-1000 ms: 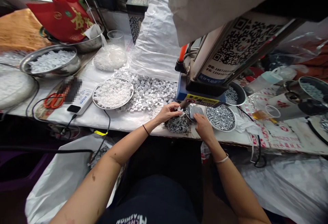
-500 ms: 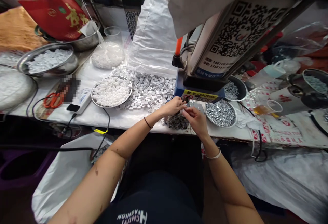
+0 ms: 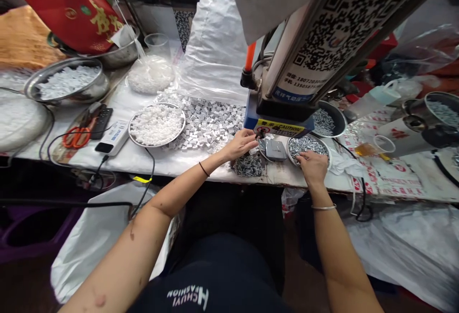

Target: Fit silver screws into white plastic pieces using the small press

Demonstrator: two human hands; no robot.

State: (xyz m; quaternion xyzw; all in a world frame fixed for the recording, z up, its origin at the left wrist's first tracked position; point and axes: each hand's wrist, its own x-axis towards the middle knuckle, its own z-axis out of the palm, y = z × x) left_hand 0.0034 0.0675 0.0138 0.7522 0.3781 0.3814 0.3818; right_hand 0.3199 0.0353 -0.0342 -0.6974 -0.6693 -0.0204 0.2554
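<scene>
My left hand (image 3: 241,144) is pinched shut under the blue base of a press machine (image 3: 283,112), holding a small part I cannot make out at the tool. My right hand (image 3: 312,166) rests on the near rim of a round tray of small metal pins (image 3: 307,145), fingers curled down into the pins. A grey block (image 3: 275,150) lies between the two hands. A pile of dark finished pieces (image 3: 247,166) sits at the table edge below my left hand.
White square parts (image 3: 208,122) spread over the table beside a tray of white beads (image 3: 157,124). Scissors (image 3: 77,134), a power strip (image 3: 113,138), steel bowls (image 3: 66,81) and a red bag (image 3: 82,16) lie left. Another pin dish (image 3: 328,122) and cups stand right.
My right hand left the press area and moved right onto the pin tray. My left hand stayed at the press tool.
</scene>
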